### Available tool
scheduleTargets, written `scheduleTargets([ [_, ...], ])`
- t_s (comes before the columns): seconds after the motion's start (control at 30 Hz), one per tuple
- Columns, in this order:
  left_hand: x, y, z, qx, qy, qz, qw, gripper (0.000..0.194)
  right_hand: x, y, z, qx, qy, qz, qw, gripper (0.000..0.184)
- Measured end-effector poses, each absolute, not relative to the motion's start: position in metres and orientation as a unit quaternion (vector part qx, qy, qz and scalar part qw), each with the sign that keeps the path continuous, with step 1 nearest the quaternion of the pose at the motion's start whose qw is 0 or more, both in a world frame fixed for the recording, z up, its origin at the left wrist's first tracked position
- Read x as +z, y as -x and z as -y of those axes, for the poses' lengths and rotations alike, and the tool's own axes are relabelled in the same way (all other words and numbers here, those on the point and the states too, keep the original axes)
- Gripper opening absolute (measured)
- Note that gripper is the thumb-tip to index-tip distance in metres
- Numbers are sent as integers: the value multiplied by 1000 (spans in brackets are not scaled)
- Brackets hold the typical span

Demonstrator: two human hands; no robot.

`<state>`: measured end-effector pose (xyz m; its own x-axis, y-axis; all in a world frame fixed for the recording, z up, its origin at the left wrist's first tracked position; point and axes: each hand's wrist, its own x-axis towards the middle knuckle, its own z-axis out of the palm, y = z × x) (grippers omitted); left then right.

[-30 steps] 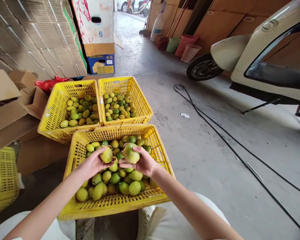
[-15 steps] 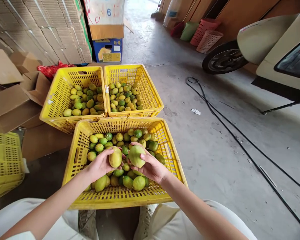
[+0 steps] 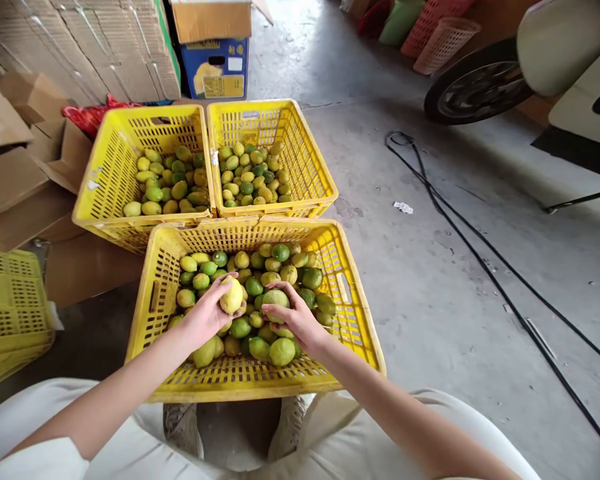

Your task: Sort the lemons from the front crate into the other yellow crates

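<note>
Over the near yellow crate (image 3: 260,390), my left hand (image 3: 207,319) is closed around a yellow lemon (image 3: 231,295), with the thumb on top. Beside it on the right, my right hand (image 3: 300,320) grips a greenish lemon (image 3: 276,301) from above, palm turned down, low over the pile. Green and yellow lemons (image 3: 283,352) fill the bottom of this crate in a loose heap. My hands are a short gap apart, and they hide part of the heap.
Behind stand a left yellow crate (image 3: 87,207) and a right yellow crate (image 3: 320,193), both holding lemons. Opened cardboard boxes (image 3: 17,180) and another yellow crate (image 3: 10,320) lie at left. A black cable (image 3: 475,250) crosses the floor at right, near a scooter wheel (image 3: 480,83).
My right hand has turned from palm up to palm down and lowered its lemon toward the heap. My left hand has rotated its lemon. The view has tilted down.
</note>
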<state>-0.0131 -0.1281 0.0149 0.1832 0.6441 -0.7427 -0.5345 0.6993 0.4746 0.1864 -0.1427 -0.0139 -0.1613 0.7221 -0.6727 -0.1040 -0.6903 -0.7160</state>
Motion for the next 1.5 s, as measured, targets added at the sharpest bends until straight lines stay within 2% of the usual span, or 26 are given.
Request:
scheduleTargets([
  [0.1,20,13,124,386,7,-523,760,40,-15,-189,138,667,607,316,295,55],
  [0.23,19,20,121,385,-87,-508,766,50,-9,-196,129,736,548,216,333,54],
  [0.37,14,25,120,320,-131,-531,773,25,-3,-200,125,788,495,139,337,53],
  [0.5,15,26,121,254,-73,-552,790,43,0,-199,126,802,484,120,329,51],
  [0.7,25,24,121,259,-26,-586,767,43,-4,-196,126,780,543,127,283,36],
  [0.83,27,25,120,317,38,-583,748,24,-12,-193,128,737,602,138,277,27],
  [0.93,24,30,116,326,28,-574,751,19,-17,-195,129,708,622,175,284,29],
  [1.03,24,37,109,302,-13,-613,730,25,-19,-200,127,666,636,238,308,35],
  [1.13,31,45,100,281,-52,-637,716,34,-18,-206,119,629,656,251,332,32],
  [1.27,41,47,93,256,-89,-623,734,24,-17,-213,107,683,629,133,346,23],
  [1.33,41,44,93,260,-79,-624,733,28,-18,-214,104,721,591,72,354,21],
  [1.5,28,43,95,361,7,-595,718,36,-20,-211,105,732,571,45,369,26],
])
